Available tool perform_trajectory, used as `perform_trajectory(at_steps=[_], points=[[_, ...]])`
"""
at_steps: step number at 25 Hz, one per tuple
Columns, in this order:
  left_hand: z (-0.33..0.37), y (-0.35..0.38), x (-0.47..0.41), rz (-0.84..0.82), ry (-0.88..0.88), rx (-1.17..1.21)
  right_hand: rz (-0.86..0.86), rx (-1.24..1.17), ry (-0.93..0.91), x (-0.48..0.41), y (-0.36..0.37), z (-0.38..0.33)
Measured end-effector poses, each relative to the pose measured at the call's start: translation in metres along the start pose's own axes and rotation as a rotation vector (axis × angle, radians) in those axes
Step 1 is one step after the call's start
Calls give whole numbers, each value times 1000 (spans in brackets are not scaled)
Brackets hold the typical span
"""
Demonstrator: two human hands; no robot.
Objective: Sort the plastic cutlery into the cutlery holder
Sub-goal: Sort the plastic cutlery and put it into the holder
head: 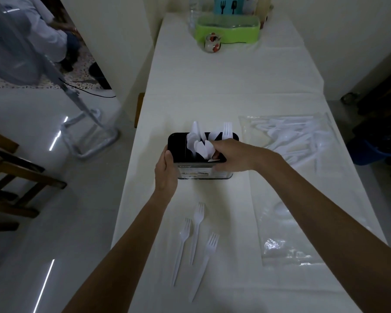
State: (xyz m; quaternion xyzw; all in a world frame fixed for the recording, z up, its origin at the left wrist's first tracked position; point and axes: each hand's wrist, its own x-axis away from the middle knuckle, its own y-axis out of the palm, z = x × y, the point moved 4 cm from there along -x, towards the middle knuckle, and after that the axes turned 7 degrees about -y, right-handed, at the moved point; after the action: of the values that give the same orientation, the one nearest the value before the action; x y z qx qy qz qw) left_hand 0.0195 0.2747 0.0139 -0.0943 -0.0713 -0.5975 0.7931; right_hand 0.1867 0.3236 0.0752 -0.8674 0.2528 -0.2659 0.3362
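Observation:
A black cutlery holder (pixel 178 145) stands mid-table with white plastic spoons (pixel 195 137) and a fork (pixel 227 129) sticking up out of it. My left hand (pixel 166 170) grips the holder's left near corner. My right hand (pixel 231 154) reaches over its top, fingers curled among the white cutlery inside; what the fingers hold is hidden. Three white forks (pixel 196 236) lie loose on the white tablecloth (pixel 212 86) near me. A clear bag (pixel 298 141) of more white cutlery lies to the right.
An empty clear plastic bag (pixel 284 240) lies near right, under my right forearm. At the far end stand a green tray (pixel 227 30), a small jar (pixel 212 42) and a bottle (pixel 193 12). Chairs and a metal frame stand on the floor at left.

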Motion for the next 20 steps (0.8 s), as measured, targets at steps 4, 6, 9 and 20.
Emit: perform_trajectory(at_steps=[4, 6, 9, 20], points=[[-2, -1, -2, -9, -13, 26, 291, -6, -88, 2, -5, -10], [-2, -1, -3, -48, -12, 38, 451, -81, -56, 0, -10, -7], [-3, -1, -4, -65, 8, 35, 584, -121, 59, -3, -23, -1], [6, -2, 2, -1, -44, -19, 793, -76, 160, 11, -15, 7]])
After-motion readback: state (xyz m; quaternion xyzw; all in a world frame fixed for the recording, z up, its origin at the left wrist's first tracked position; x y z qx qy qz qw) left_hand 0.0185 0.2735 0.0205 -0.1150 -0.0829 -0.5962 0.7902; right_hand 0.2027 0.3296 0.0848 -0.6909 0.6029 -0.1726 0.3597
